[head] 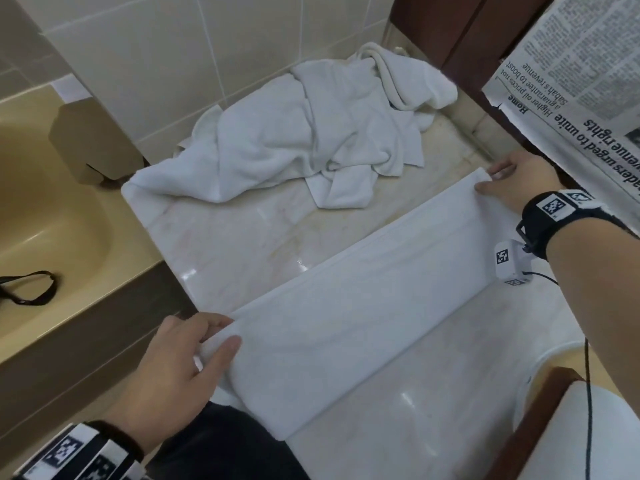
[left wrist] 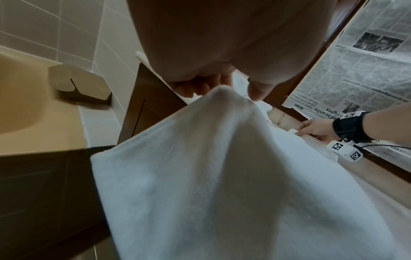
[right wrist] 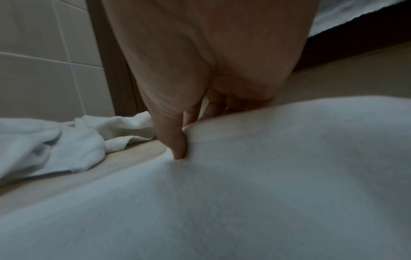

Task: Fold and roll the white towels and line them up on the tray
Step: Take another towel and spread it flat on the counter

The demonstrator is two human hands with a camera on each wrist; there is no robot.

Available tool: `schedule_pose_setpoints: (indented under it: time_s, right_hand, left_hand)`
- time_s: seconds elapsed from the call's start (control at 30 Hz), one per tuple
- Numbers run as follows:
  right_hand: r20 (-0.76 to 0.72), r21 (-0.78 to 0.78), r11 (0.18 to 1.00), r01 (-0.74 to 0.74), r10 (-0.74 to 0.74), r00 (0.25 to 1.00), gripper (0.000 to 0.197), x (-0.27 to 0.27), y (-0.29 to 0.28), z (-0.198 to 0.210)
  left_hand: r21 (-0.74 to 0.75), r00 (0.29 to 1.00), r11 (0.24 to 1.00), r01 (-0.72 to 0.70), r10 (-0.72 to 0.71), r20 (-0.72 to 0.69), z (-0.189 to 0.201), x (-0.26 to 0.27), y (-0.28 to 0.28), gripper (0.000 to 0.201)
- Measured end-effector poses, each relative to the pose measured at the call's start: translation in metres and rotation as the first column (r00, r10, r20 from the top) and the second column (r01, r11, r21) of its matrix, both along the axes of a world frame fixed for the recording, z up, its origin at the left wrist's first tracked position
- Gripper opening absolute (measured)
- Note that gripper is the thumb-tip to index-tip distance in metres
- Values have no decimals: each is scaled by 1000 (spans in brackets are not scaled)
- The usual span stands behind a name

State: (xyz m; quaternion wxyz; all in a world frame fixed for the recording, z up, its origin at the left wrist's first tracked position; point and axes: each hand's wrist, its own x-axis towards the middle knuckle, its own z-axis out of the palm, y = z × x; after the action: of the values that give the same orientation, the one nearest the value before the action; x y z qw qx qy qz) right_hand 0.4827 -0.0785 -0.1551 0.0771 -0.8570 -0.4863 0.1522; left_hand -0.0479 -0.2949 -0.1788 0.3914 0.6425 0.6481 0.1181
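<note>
A white towel [head: 363, 299] folded into a long strip is stretched diagonally over the marble counter [head: 242, 237]. My left hand [head: 194, 358] pinches its near-left end, thumb on top and fingers underneath; the left wrist view shows that corner [left wrist: 222, 95] bunched between the fingers. My right hand [head: 509, 181] pinches the far-right end, its thumb [right wrist: 175, 140] pressing into the cloth [right wrist: 244, 176]. A heap of crumpled white towels [head: 311, 133] lies at the back of the counter against the tiled wall. A wooden tray edge [head: 540, 420] shows at the bottom right with a white roll [head: 595, 434] in it.
A beige basin [head: 41, 220] lies to the left with a black strap [head: 31, 289] on its rim. A beige wall fixture [head: 90, 140] sits beside the towels. Newspaper [head: 581, 81] covers the surface at the right. A cable [head: 588, 393] hangs from my right wrist.
</note>
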Motion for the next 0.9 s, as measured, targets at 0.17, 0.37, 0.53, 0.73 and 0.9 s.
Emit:
schedule_pose_setpoints:
  time_s: [0.17,0.37,0.53,0.73,0.9]
  right_hand:
    - [85,-25,996,-86,88,992,24,-9,-10,4]
    - [117,69,992,-109,100,988,19,-15,-17,-5]
    - [15,117,993,-12,10,1000,19,-16,-19,-7]
    - [83,20,1000,-15,13,996,23,-14,-9,-6]
    - [207,-71,997,-15,30,978,27,-20,3,-6]
  left_hand:
    - [137,994,989,57,-43,-102,-2,3,11,14]
    - [208,988,971,118,-93,-127,-5,4,13,10]
    - [253,979,952,173,-140,-145,-6,12,18,23]
    - [188,1000,982,-1,4,-18,-2,12,17,14]
    - [201,995,978,-59,75,-72,-3,16,17,15]
